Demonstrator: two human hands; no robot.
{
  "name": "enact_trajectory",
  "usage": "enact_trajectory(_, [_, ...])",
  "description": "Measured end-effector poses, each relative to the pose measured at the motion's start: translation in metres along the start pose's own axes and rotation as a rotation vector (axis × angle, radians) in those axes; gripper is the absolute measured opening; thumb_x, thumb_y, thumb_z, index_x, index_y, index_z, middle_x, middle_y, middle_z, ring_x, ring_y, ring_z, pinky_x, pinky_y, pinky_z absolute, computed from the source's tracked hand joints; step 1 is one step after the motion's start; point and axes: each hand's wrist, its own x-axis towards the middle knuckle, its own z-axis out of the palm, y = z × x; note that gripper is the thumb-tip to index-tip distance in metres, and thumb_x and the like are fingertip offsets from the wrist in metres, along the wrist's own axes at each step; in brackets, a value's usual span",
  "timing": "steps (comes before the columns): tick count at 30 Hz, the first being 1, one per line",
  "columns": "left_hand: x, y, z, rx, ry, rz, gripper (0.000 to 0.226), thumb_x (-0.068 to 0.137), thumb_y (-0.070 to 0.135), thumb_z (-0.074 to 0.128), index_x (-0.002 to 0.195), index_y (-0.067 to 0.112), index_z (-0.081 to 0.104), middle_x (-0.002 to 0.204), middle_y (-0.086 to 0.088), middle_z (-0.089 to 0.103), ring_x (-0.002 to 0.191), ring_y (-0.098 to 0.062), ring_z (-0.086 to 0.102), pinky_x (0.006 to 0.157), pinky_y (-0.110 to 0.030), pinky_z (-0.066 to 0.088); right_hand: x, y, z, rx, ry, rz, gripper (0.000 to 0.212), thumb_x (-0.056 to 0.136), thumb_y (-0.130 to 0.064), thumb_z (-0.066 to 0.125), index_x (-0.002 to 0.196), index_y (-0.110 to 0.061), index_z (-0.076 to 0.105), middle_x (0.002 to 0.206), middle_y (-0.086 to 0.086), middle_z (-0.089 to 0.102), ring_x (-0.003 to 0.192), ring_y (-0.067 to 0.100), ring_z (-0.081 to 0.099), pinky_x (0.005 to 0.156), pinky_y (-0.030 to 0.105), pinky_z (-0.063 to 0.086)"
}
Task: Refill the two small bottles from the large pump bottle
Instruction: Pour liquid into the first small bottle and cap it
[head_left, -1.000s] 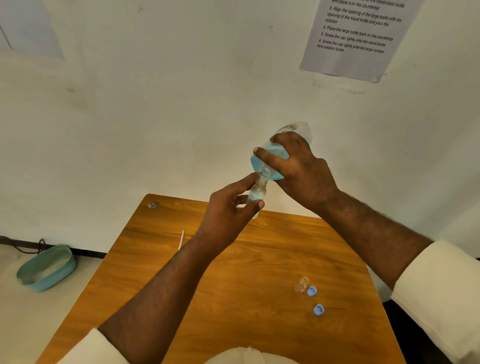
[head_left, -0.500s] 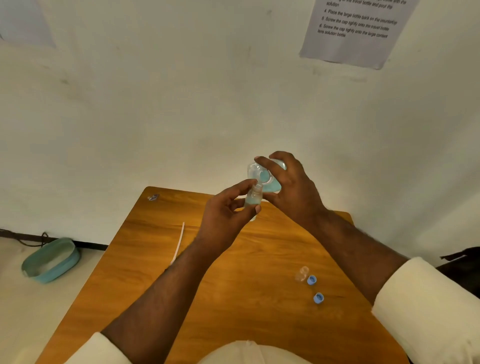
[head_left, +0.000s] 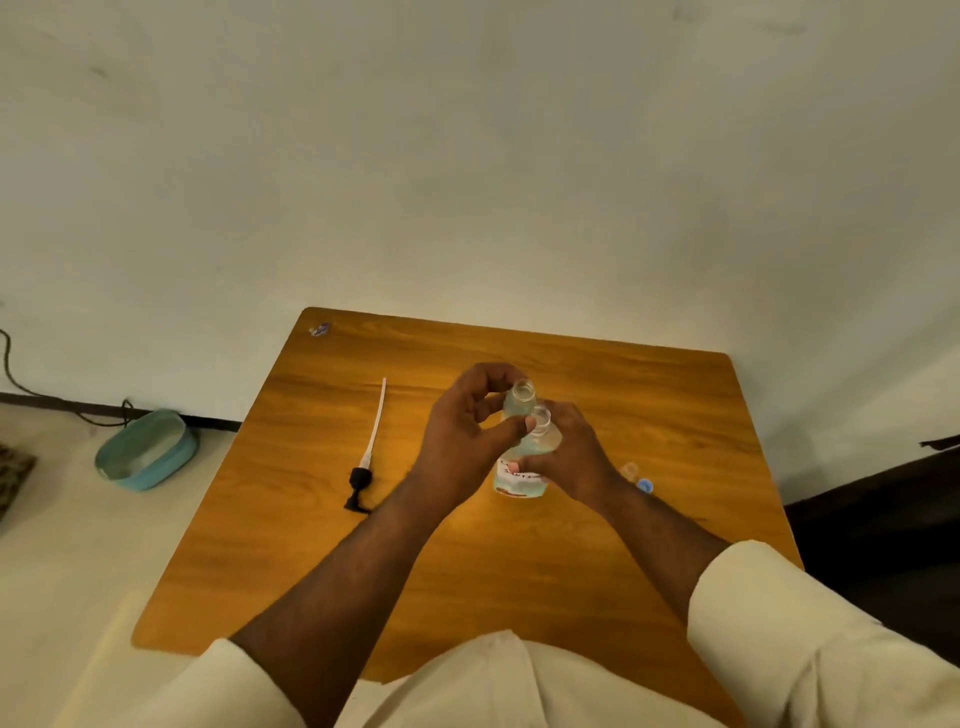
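My left hand (head_left: 462, 441) holds a small clear bottle (head_left: 517, 402) upright between thumb and fingers, its mouth uncapped. Just behind and below it stands the large bottle (head_left: 524, 470) with pale blue liquid and a white label, upright on the wooden table (head_left: 649, 405), gripped around its body by my right hand (head_left: 574, 457). Its neck is open, with no pump on it. The black pump head with its long white tube (head_left: 370, 452) lies on the table to the left. A second small clear bottle (head_left: 629, 470) and a blue cap (head_left: 644, 486) sit right of my right hand.
A small wrapper-like scrap (head_left: 319, 329) lies at the table's far left corner. On the floor to the left stands a teal oval basin (head_left: 145, 449) beside a dark cable. The table's far edge meets the white wall.
The large bottle has come down from its tilted pouring position to upright on the table. My left hand has lowered with the small bottle. My view has tipped downward.
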Motion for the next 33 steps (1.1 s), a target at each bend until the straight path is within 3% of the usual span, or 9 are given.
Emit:
enact_trajectory(6, [-0.012, -0.011, 0.008, -0.01, -0.011, -0.082, 0.033, 0.077, -0.009, 0.072, 0.103, 0.005, 0.057, 0.109, -0.019, 0.063, 0.101, -0.028, 0.065, 0.081, -0.043, 0.057, -0.012, 0.029, 0.015, 0.056, -0.053, 0.028, 0.079, 0.053, -0.018, 0.091, 0.123, -0.023, 0.054, 0.12, -0.001, 0.05, 0.108, 0.014, 0.052, 0.075, 0.007, 0.038])
enact_trajectory(9, [-0.016, -0.018, 0.015, -0.002, -0.015, -0.098, 0.034, 0.077, -0.01, 0.071, 0.104, 0.003, 0.057, 0.107, -0.017, 0.065, 0.099, -0.027, 0.067, 0.081, -0.044, 0.058, -0.011, 0.032, 0.013, 0.071, -0.097, 0.001, 0.083, 0.053, -0.017, 0.09, 0.121, -0.035, 0.047, 0.126, 0.0, 0.043, 0.115, 0.018, 0.048, 0.084, 0.016, 0.041])
enact_trajectory(13, [-0.019, -0.025, 0.027, -0.008, -0.001, -0.118, 0.034, 0.075, -0.009, 0.073, 0.102, 0.006, 0.057, 0.106, -0.016, 0.065, 0.098, -0.025, 0.068, 0.079, -0.042, 0.059, -0.018, 0.052, -0.007, -0.122, -0.204, -0.017, 0.106, 0.054, -0.034, 0.089, 0.142, -0.033, 0.029, 0.143, 0.0, 0.033, 0.126, 0.016, 0.034, 0.1, 0.033, 0.036])
enact_trajectory(15, [-0.02, -0.028, 0.037, -0.004, 0.001, -0.13, 0.035, 0.075, -0.009, 0.074, 0.1, 0.009, 0.058, 0.105, -0.014, 0.066, 0.097, -0.023, 0.068, 0.079, -0.041, 0.058, -0.03, 0.075, -0.026, -0.189, -0.158, 0.049, 0.092, 0.06, -0.042, 0.086, 0.138, -0.03, 0.039, 0.136, -0.003, 0.043, 0.123, 0.014, 0.039, 0.096, 0.031, 0.037])
enact_trajectory(19, [-0.023, -0.036, 0.064, -0.023, -0.008, -0.182, 0.036, 0.074, -0.01, 0.074, 0.097, 0.012, 0.058, 0.106, -0.012, 0.067, 0.092, -0.019, 0.068, 0.074, -0.04, 0.056, -0.054, 0.128, -0.066, -0.353, -0.054, 0.149, 0.043, 0.076, -0.024, 0.077, 0.116, -0.018, 0.062, 0.12, 0.003, 0.057, 0.113, 0.022, 0.054, 0.09, 0.031, 0.046])
enact_trajectory(23, [-0.023, -0.048, 0.09, -0.02, -0.014, -0.192, 0.036, 0.074, -0.01, 0.075, 0.096, 0.014, 0.058, 0.101, -0.001, 0.068, 0.091, -0.013, 0.067, 0.072, -0.026, 0.053, -0.061, 0.166, -0.084, -0.529, -0.184, 0.207, 0.036, 0.085, -0.017, 0.067, 0.12, -0.021, 0.06, 0.131, 0.005, 0.05, 0.115, 0.026, 0.05, 0.09, 0.033, 0.046])
enact_trajectory(28, [-0.016, -0.059, 0.115, 0.028, 0.012, -0.187, 0.035, 0.073, -0.007, 0.077, 0.096, 0.011, 0.058, 0.103, -0.005, 0.07, 0.094, -0.015, 0.066, 0.079, -0.028, 0.051, -0.059, 0.191, -0.08, -0.63, -0.349, 0.127, 0.027, 0.092, -0.006, 0.047, 0.112, -0.012, 0.064, 0.123, 0.009, 0.053, 0.112, 0.028, 0.049, 0.09, 0.034, 0.042])
enact_trajectory(30, [-0.012, -0.06, 0.123, 0.038, 0.032, -0.18, 0.035, 0.073, -0.007, 0.077, 0.096, 0.011, 0.057, 0.103, -0.006, 0.07, 0.094, -0.014, 0.066, 0.079, -0.028, 0.051, -0.058, 0.194, -0.082, -0.561, -0.351, 0.129, 0.023, 0.09, -0.005, 0.048, 0.104, -0.01, 0.066, 0.115, 0.01, 0.059, 0.106, 0.026, 0.054, 0.088, 0.031, 0.042])
enact_trajectory(33, [-0.012, -0.058, 0.134, 0.02, 0.079, -0.172, 0.035, 0.073, -0.008, 0.076, 0.1, 0.007, 0.058, 0.105, -0.012, 0.069, 0.093, -0.017, 0.065, 0.08, -0.035, 0.053, -0.058, 0.174, -0.093, -0.224, -0.131, 0.242, 0.014, 0.081, -0.004, 0.067, 0.095, -0.008, 0.069, 0.098, 0.005, 0.068, 0.092, 0.022, 0.063, 0.075, 0.03, 0.049])
